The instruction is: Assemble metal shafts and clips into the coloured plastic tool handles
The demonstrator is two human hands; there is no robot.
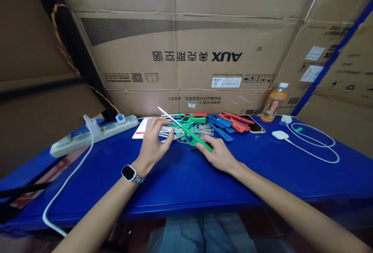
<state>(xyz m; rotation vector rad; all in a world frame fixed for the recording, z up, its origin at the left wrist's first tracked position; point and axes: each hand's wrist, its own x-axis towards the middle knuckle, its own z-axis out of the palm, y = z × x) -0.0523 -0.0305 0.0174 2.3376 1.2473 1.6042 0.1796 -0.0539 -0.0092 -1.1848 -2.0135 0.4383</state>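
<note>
A heap of scissors (204, 125) with green, blue and red handles lies at the back middle of the blue table (180, 175). My right hand (217, 154) is closed on the green handle of one pair of green scissors (189, 130), whose steel blade points up and left. My left hand (153, 142), with a watch on its wrist, is curled beside that pair with its fingertips on the metal blades in the heap. What its fingers pinch is hidden.
A white power strip (93, 132) with a cable lies at the left. A phone (255, 125), an orange drink bottle (272, 107) and a white charger with coiled cable (309, 138) sit at the right. Cardboard boxes (186, 51) wall the back.
</note>
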